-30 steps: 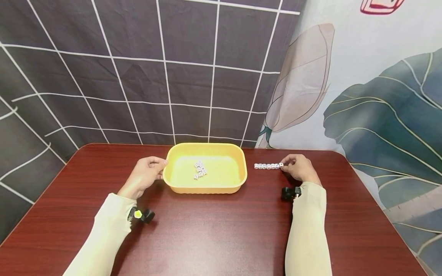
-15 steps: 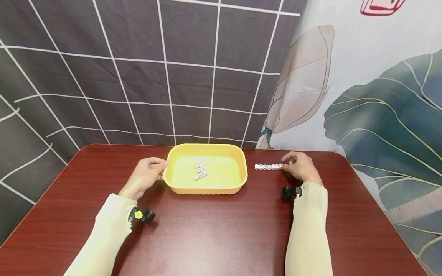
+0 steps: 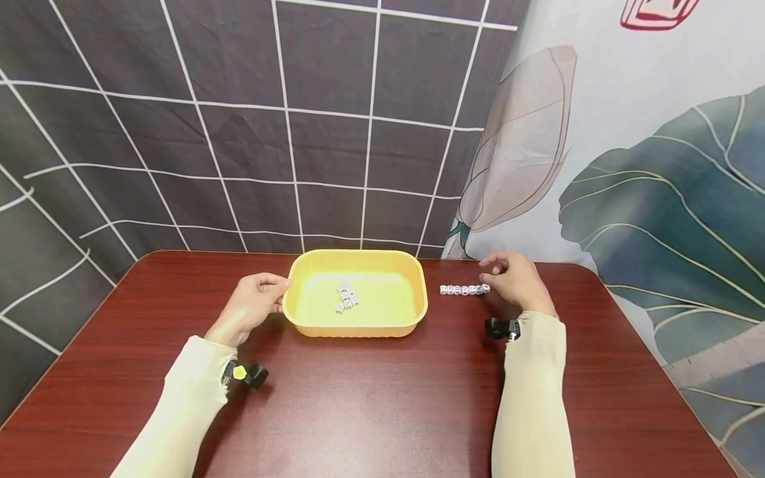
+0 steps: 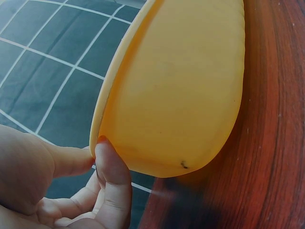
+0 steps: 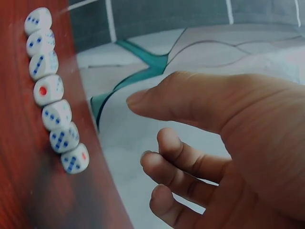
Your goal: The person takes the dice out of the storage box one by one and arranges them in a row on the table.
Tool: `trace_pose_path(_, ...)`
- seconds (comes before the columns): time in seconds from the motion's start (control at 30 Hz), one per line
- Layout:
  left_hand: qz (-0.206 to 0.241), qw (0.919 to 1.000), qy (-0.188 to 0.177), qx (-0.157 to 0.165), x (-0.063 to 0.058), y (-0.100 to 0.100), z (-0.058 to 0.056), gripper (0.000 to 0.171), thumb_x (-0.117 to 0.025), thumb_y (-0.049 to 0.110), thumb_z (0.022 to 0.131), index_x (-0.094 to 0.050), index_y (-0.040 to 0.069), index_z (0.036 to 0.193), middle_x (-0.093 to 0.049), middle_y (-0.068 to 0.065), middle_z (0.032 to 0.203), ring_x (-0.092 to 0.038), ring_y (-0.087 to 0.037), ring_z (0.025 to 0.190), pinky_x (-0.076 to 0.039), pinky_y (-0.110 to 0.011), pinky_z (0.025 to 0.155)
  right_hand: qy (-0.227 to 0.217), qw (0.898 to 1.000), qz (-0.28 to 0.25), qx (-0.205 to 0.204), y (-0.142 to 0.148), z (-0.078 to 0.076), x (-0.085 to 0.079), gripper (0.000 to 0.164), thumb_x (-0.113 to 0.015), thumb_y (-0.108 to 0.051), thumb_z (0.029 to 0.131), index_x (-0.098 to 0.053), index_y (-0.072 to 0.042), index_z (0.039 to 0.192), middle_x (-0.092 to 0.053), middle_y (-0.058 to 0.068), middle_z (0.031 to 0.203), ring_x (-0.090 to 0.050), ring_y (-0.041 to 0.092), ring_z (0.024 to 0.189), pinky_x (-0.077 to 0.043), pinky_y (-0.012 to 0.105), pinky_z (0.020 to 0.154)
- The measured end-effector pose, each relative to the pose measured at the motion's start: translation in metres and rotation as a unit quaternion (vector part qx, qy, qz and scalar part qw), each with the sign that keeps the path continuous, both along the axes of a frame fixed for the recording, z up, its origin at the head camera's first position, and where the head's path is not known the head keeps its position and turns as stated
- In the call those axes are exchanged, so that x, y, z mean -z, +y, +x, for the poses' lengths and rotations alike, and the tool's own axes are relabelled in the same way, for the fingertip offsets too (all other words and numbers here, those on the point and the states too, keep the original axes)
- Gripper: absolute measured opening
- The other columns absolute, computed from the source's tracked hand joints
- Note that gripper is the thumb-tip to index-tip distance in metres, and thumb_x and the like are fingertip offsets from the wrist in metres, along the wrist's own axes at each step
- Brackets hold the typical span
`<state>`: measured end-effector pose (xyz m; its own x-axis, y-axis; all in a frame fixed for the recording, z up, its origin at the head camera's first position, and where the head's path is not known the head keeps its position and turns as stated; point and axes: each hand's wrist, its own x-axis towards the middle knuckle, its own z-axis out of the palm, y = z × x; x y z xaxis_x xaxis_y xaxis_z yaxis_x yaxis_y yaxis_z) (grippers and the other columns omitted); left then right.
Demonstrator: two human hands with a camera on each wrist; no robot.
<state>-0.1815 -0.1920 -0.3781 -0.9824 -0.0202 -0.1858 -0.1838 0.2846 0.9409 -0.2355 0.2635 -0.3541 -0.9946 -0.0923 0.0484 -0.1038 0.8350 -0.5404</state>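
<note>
My left hand [image 3: 248, 307] pinches the left rim of a yellow plastic basin [image 3: 358, 330] between thumb and finger, as the left wrist view confirms. Inside the basin lies a small cluster of white dice [image 3: 346, 297]. To its right, on the table, several white dice [image 3: 465, 290] stand touching in one straight row. My right hand [image 3: 518, 284] hovers just above the right end of that row. In the right wrist view its fingers are loosely bent and spread apart from the thumb, with nothing between them. The row of dice [image 5: 49, 90] shows blue pips and some red ones.
Everything stands on a dark red wooden table [image 3: 370, 405]. Behind its far edge hang a dark gridded cloth [image 3: 239, 146] and a pale leaf-patterned cloth [image 3: 645, 199]. A small black camera [image 3: 502, 328] sits on the right wrist, another [image 3: 254, 375] on the left.
My right hand has lifted off the end die of the row and moved slightly up and left. The left hand, the basin and the dice inside have stayed put.
</note>
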Motion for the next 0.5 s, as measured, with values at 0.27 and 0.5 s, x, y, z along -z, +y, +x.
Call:
trace_pose_path(0.27,0.000,1.0000,-0.001,0.000,0.002,0.000,-0.001,0.036,-0.054,0.014,0.105,-0.055,-0.014,0.129,-0.069,0.001,0.084,-0.064,-0.005,0.070,-0.059,-0.020,0.070,0.004,0.999,-0.020,-0.025,-0.015,-0.002,-0.007,0.028,-0.071,-0.013,0.091,-0.070,-0.002,0.117,-0.059,0.007,0.088,-0.054,0.020,0.078,-0.044,0.031,0.071)
trace_pose_path(0.5,0.000,1.0000,0.001,0.002,0.001,0.001,-0.002,0.036,-0.054,0.014,0.105,-0.055,-0.014,0.128,-0.069,0.002,0.083,-0.064,-0.005,0.070,-0.059,-0.019,0.069,0.010,0.999,-0.028,-0.037,-0.026,-0.003,-0.011,0.028,-0.071,-0.015,0.091,-0.070,-0.004,0.117,-0.058,0.007,0.089,-0.055,0.021,0.081,-0.045,0.030,0.071)
